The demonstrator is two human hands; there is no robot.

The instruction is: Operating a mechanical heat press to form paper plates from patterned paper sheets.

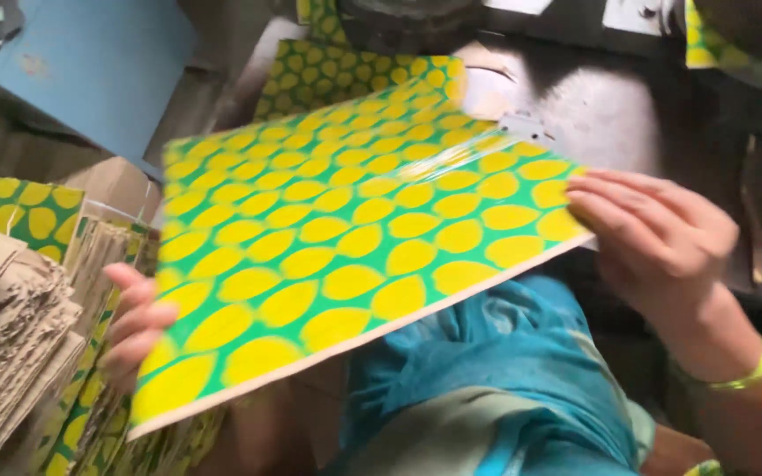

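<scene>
Glossy printed green-and-yellow card sheet, rough matt brown cardboard stack, smooth dull metal tabletop.

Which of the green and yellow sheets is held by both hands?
The big sheet in the middle, tilted, with left hand and right hand gripping its opposite edges.

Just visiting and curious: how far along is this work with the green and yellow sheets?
Done, apparently: patterned boards stacked on edge at the left. In hand: one glossy green sheet with yellow leaf shapes, held between the left hand and right hand. Left: another patterned sheet lies beyond; how many more is hidden.
</scene>
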